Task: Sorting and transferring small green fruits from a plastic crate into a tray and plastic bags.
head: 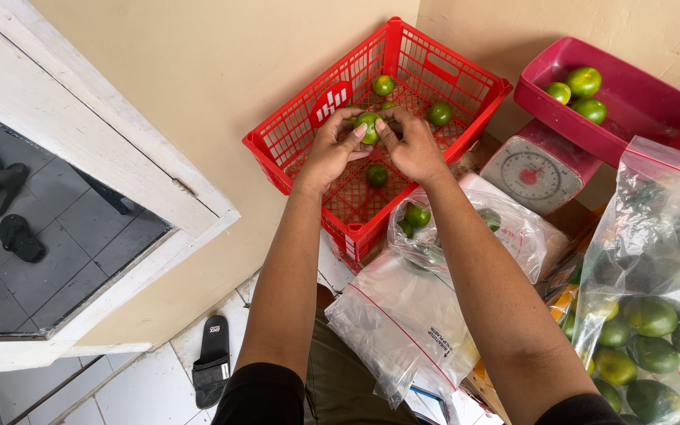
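Your left hand [330, 149] and right hand [412, 148] pinch one green fruit [368, 126] between closed fingers above the red crate [308, 130], far from you. That fingertip grip looks slight: the fruit may slip and drop among the loose fruit [377, 175] below, bruising. The open bag [450, 228] just right could spill if your forearm nudges it.

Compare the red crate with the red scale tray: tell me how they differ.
1. The red crate has open lattice walls and floor; the red scale tray is solid and smooth.
2. The crate is deep and square; the tray is shallow and oblong.
3. The crate sits low by the wall; the tray rests on a dial scale.
4. Both hands, left hand and right hand, hold a green fruit over the crate; none are near the tray.

Both are red plastic and hold green fruit.
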